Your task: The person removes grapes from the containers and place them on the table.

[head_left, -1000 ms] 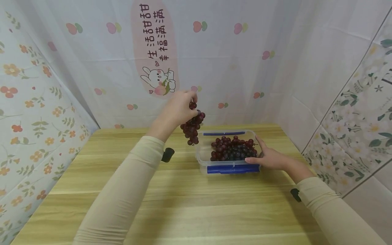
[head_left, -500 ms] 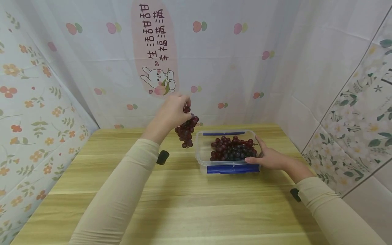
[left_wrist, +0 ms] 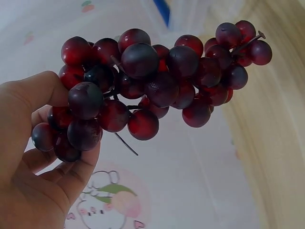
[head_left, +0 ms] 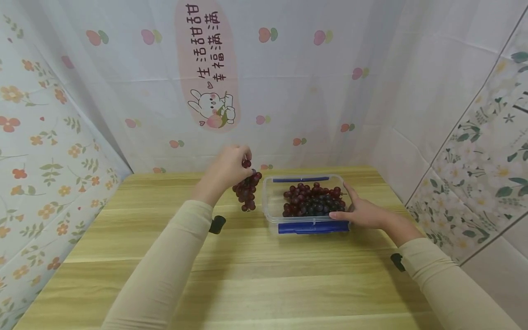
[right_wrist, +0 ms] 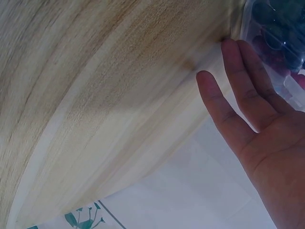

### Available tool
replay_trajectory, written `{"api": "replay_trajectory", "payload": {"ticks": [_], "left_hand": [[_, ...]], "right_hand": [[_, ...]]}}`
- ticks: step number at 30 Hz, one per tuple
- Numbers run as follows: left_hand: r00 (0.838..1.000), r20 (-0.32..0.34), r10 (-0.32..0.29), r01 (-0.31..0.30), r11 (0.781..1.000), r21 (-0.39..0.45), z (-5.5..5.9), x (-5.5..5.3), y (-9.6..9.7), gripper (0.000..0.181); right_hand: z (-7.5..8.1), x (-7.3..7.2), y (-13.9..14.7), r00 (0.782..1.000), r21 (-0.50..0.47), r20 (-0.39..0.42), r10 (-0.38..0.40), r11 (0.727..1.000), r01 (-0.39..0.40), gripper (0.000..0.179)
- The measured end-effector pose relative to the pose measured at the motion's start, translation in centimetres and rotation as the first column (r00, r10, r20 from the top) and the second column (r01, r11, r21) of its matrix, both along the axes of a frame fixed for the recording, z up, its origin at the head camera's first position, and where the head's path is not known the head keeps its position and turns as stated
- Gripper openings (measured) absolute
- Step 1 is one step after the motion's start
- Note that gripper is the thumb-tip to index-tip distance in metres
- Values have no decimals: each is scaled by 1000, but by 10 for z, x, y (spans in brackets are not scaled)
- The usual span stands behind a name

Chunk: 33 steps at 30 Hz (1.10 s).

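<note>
My left hand [head_left: 226, 172] pinches a bunch of dark red grapes [head_left: 246, 191] near its top, so that it hangs left of a clear plastic container [head_left: 272, 204] with blue latches. In the left wrist view, the thumb and fingers [left_wrist: 83, 174] hold one end of the bunch, and a thin stem pokes out below. The container has no lid on and holds more grapes [head_left: 305, 197], red ones and a darker bluish-black cluster. My right hand [head_left: 367, 214] rests at the container's right end, thumb on the near rim. In the right wrist view, its fingers [right_wrist: 236, 71] lie fairly straight beside the outer wall.
A wooden tabletop [head_left: 255, 279] lies under everything. A white curtain [head_left: 288, 91] with printed fruit hangs behind its back edge. Floral cloth [head_left: 45, 183] closes off the left side, and a patterned panel [head_left: 478, 183] stands at the right.
My left hand has moved left and then down with the grape bunch, away from the container's left edge and closer to the table. The right hand and container stay put.
</note>
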State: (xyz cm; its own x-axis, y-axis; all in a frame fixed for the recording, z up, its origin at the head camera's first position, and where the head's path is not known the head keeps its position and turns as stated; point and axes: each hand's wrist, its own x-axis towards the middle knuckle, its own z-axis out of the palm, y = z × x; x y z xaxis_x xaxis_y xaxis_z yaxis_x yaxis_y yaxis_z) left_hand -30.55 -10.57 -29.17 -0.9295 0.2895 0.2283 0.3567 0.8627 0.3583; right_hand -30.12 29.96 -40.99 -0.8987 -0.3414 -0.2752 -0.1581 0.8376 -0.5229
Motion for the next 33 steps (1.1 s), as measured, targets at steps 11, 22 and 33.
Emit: {"api": "replay_trajectory", "payload": {"ticks": [11,22,33], "left_hand": [[999,50,18,-18,1000,-14,-26,-2,-11,24],[997,67,28,-24,998,-62,-47,-1,-21,21],[990,142,17,-6,997,-82,-65,1,-26,32]], "right_hand": [[0,0,-1,1000,5,-9,-3,1000,3,135],[0,1,-2,1000,6,-10,-6,1000,6,134],[2,3,-4,1000,2,2,-3,1000,3,133]]}}
